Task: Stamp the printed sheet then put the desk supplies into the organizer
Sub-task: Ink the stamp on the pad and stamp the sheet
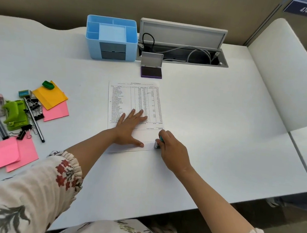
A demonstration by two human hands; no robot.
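Head camera view: a person's right hand (172, 148) closed its grip around a small stamp (157, 143), pressing it down at the lower right corner of the printed sheet (131, 102), whose long axis ran away from the body across the white worktop (214, 122). The left hand (129, 128) lay flat and spread, gripping nothing, pinning the sheet just left of the stamp. One open ink pad (151, 72) sat beyond the sheet's top edge, beside one blue organizer (110, 38). The supplies waited well off to the left, nearer the left hand: one green hole punch (15, 114), several black binder clips (34, 106), two stacks of pink notes (10, 155), one yellow pad (49, 95) and a few pencils (34, 121), the exact tally unclear.
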